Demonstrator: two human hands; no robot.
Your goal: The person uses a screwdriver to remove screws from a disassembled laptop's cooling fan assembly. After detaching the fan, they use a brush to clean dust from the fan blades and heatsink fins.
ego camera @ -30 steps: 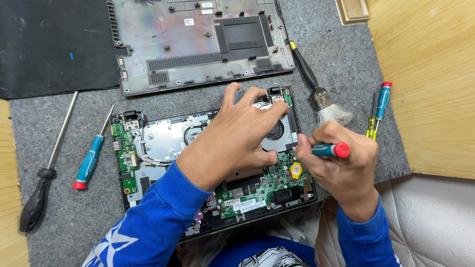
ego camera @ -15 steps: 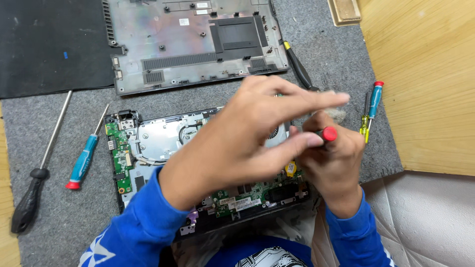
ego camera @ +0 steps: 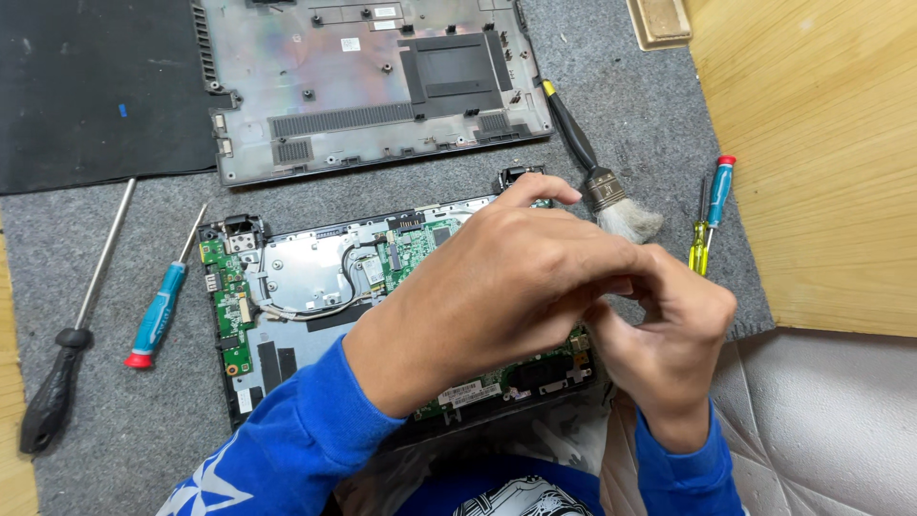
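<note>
Grey felt mat (ego camera: 611, 124) on a wooden bench (ego camera: 821, 162); a black pad (ego camera: 86, 86) lies at the far left. Opened laptop (ego camera: 306, 287) sits near the mat's front edge, circuit board and metal shield exposed; its removed bottom cover (ego camera: 373, 86) lies inside-up just beyond it. Left hand (ego camera: 506, 287) is above the laptop's right half, fingers curled and drawn together, tips meeting the right hand (ego camera: 669, 334), which is loosely closed just off the laptop's right edge. Cannot tell what, if anything, is pinched between them. Brush (ego camera: 597, 172) lies just beyond the hands. Two small screwdrivers (ego camera: 712, 215) lie right of the brush. Left of the laptop: a blue-handled screwdriver (ego camera: 158, 311) and a long black-handled one (ego camera: 72, 334).
</note>
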